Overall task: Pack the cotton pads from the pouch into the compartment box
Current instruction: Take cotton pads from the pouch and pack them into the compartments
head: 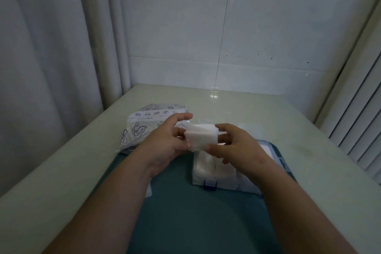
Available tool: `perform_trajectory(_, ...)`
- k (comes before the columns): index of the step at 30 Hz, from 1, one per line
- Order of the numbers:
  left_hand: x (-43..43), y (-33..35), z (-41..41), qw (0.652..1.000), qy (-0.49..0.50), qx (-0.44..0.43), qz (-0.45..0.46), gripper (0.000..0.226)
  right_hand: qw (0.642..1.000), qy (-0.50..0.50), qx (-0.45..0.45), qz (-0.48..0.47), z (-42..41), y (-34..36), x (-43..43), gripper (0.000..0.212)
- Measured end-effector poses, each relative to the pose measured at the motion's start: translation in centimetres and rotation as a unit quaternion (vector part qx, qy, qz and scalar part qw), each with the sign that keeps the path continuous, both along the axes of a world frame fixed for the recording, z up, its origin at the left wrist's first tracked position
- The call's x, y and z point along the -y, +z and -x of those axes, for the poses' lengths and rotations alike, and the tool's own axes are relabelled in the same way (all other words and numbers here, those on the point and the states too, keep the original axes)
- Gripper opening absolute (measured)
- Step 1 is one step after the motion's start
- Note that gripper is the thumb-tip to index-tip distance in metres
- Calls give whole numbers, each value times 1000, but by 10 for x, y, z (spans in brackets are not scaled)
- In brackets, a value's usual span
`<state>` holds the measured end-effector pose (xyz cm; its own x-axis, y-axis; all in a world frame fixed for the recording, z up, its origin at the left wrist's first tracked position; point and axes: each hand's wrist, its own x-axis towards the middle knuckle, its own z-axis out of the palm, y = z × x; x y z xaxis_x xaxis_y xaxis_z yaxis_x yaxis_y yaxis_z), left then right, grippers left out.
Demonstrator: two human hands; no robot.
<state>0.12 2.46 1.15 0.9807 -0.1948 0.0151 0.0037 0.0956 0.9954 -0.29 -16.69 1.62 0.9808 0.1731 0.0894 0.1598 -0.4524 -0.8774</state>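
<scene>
A stack of white cotton pads (201, 137) is held in the air between both hands, above the far end of the compartment box. My left hand (165, 140) grips its left side and my right hand (233, 144) pinches its right side. The clear compartment box (208, 173) lies below on a teal mat, with white pads in its compartments and a blue latch at its front edge; my right forearm hides much of it. The printed plastic pouch (144, 123) lies to the left, behind my left hand.
The teal mat (185, 212) covers the near middle of the pale table (257, 113). A curtain hangs at the left, a tiled wall stands behind, and slatted blinds are on the right.
</scene>
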Motion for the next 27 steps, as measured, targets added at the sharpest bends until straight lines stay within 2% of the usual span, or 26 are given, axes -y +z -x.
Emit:
perform_trajectory(1,1,-1,0,1000,-7,5,-8,65,1000,-6,13,14,0,0,0,30)
perform_trajectory(3,3,-4,-1,999,-7,17,-37,65,999,-15,30,33,0,-1,-1,22)
perform_trajectory(5,6,-2,-1,999,20,20,-41,56,999,-22,28,35,-1,-2,-2,21)
perform_trajectory(9,22,2,4,994,102,-4,49,28,998,-20,17,63,0,-5,-7,30)
perform_trajectory(10,28,2,5,991,130,-1,34,22,997,-20,19,66,0,-6,-8,32)
perform_trajectory(13,44,-5,7,971,213,50,-93,13,997,-18,23,70,0,-7,-11,44)
perform_trajectory(16,50,-13,2,958,242,73,-138,13,999,-7,23,45,2,-5,-9,65)
perform_trajectory(18,50,-14,-1,953,250,71,-153,13,999,7,33,32,4,-2,-8,60)
perform_trajectory(21,52,-12,-2,948,258,75,-170,12,998,15,40,39,3,-2,-8,35)
perform_trajectory(23,53,-12,-1,956,250,60,-139,19,998,2,35,48,0,-4,-7,22)
perform_trajectory(25,54,-11,0,965,241,38,-97,22,997,-12,30,66,-2,-5,-6,17)
perform_trajectory(27,55,-13,1,966,236,45,-99,19,995,-14,32,90,-2,-5,-6,22)
